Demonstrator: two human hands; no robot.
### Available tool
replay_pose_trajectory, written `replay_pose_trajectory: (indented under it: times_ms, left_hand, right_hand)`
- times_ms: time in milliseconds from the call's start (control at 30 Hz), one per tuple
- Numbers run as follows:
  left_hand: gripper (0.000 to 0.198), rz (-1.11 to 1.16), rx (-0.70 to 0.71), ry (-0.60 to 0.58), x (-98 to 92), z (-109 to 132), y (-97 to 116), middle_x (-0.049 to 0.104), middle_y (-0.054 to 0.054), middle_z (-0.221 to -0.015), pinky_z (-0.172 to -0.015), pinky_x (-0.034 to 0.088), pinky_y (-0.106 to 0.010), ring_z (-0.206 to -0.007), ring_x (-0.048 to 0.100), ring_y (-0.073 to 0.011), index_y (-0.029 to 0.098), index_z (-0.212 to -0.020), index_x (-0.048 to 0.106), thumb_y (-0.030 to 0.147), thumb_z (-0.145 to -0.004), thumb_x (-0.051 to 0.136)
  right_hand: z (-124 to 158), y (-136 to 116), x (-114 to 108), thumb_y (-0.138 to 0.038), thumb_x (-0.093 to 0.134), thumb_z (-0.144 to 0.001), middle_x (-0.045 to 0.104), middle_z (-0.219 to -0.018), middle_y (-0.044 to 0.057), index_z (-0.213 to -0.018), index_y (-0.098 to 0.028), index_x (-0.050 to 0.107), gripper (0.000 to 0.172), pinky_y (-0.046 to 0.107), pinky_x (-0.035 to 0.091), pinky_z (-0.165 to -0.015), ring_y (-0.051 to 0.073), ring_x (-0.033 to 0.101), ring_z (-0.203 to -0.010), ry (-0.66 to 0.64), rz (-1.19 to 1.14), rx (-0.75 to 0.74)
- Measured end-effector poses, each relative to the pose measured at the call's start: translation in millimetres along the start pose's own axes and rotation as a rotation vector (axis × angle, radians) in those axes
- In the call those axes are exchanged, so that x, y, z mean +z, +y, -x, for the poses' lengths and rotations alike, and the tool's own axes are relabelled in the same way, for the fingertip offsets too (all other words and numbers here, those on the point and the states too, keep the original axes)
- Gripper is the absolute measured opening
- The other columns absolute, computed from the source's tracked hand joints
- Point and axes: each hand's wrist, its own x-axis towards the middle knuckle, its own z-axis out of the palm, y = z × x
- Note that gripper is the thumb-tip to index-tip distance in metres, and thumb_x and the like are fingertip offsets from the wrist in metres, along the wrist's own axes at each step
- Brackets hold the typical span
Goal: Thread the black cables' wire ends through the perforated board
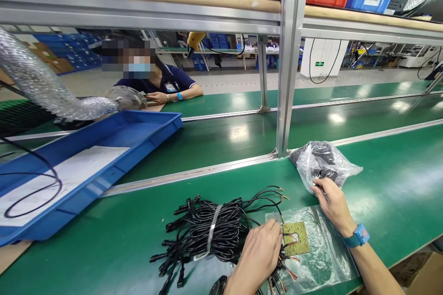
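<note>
From far left, I see a silver duct [51, 83] running down toward the tray, and a blue tray [100, 182] that carries a white sheet [93, 161]. Behind the tray, a co-worker [173, 78] rests one forearm on the green surface. On my green table [114, 253], the bundle of black cables [230, 226] lies left of centre, bound by a pale tie [213, 228]. My left hand [261, 246] is laid over the cable ends at its right side; its fingers are bent and near each other, but I cannot tell what they pinch. Just to the right, bare coloured wires reach the olive pad [300, 239], which lies on a flat clear bag [328, 244]. Beyond it, beside the foot of the metal post [290, 78], stands a plastic bag with dark contents [321, 156]. My right hand [332, 203] touches its near side, thumb and forefinger brought close; what is between them I cannot tell. A blue wristband [360, 235] is on my right wrist.
</note>
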Motion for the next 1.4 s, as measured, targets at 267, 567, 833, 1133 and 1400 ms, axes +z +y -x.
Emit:
replay_pose_trajectory:
  times_ms: [267,567,833,1133,1400]
  left_hand:
    - [0.024,-0.014,0.002,0.026,2.0,-3,-2,0.064,-0.002,-0.077,-0.059,0.031,-0.033,-0.068,0.064,-0.0194,0.021,-0.08,0.054,0.013,-0.1,0.042]
    - [0.022,-0.137,-0.065,-0.138,-2.2,-11,5,0.071,-0.006,-0.073,-0.056,0.021,-0.036,-0.069,0.07,-0.0241,0.019,-0.079,0.064,0.009,-0.092,0.05]
    - [0.023,-0.16,-0.084,-0.171,-0.7,-15,5,0.073,-0.009,-0.072,-0.054,0.02,-0.035,-0.066,0.071,-0.0269,0.018,-0.077,0.065,0.007,-0.09,0.05]
    - [0.016,-0.064,-0.026,-0.059,-1.6,-8,1,0.066,-0.001,-0.076,-0.058,0.028,-0.033,-0.07,0.067,-0.0212,0.021,-0.085,0.054,0.013,-0.098,0.05]
    - [0.021,0.053,0.065,-0.006,-0.9,-6,-4,0.061,-0.001,-0.08,-0.061,0.033,-0.031,-0.073,0.058,-0.019,0.022,-0.079,0.049,0.007,-0.094,0.049]
  right_hand:
    - [3,-15,3,-0.031,0.049,-0.107,0.069,-0.09,0.007,-0.11,-0.021,0.062,0.017,0.034,0.053,-0.071,0.021,0.066,-0.078,-0.063,-0.133,-0.116]
    - [6,-57,11,-0.046,0.027,-0.111,0.066,-0.089,0.008,-0.1,-0.021,0.062,0.044,0.032,0.049,-0.073,0.02,0.061,-0.082,-0.467,-0.456,-0.227]
    - [6,-58,16,-0.042,0.023,-0.111,0.064,-0.09,0.009,-0.094,-0.02,0.059,0.045,0.036,0.048,-0.076,0.022,0.058,-0.084,-0.576,-0.323,-0.275]
    - [2,-49,9,-0.035,0.029,-0.111,0.066,-0.088,0.008,-0.098,-0.021,0.061,0.037,0.033,0.05,-0.074,0.021,0.06,-0.082,-0.362,-0.38,-0.182]
    - [2,-51,10,-0.035,0.03,-0.111,0.065,-0.086,0.008,-0.098,-0.02,0.061,0.037,0.032,0.05,-0.072,0.021,0.06,-0.08,-0.377,-0.342,-0.2]
